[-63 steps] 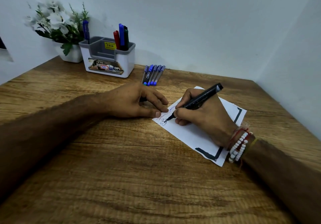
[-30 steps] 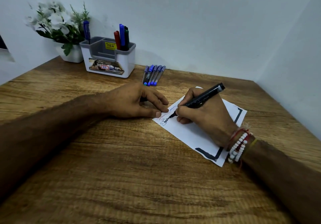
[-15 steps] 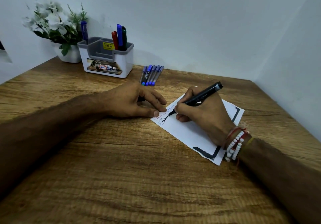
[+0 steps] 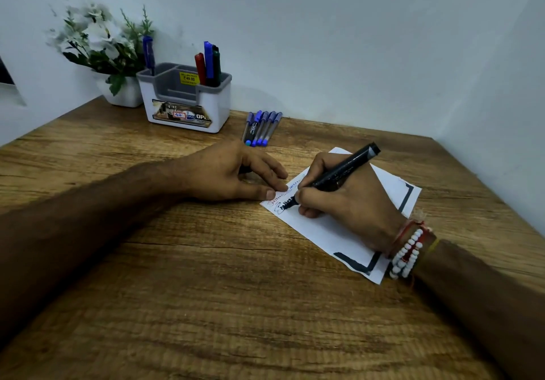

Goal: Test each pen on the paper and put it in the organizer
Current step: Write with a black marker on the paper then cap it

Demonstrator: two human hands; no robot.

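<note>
— How many pens are counted lying loose?
— Five blue-capped pens (image 4: 263, 127) are counted, side by side at the far middle of the one table (image 4: 206, 291).
— And stood upright?
— Four are counted in the single organizer (image 4: 188, 114). One blue pen (image 4: 148, 52) is at its left. One red marker (image 4: 200, 67), one blue marker (image 4: 208, 58) and one dark green marker (image 4: 217, 65) are at its right.
— What else is counted?
— One black marker (image 4: 342, 171), one sheet of paper (image 4: 318, 229) and one flower pot (image 4: 124, 93). Two hands are seen, the left hand (image 4: 233, 173) and the right hand (image 4: 354, 202). The wrist strands (image 4: 408, 253) are too bunched to be counted.
</note>
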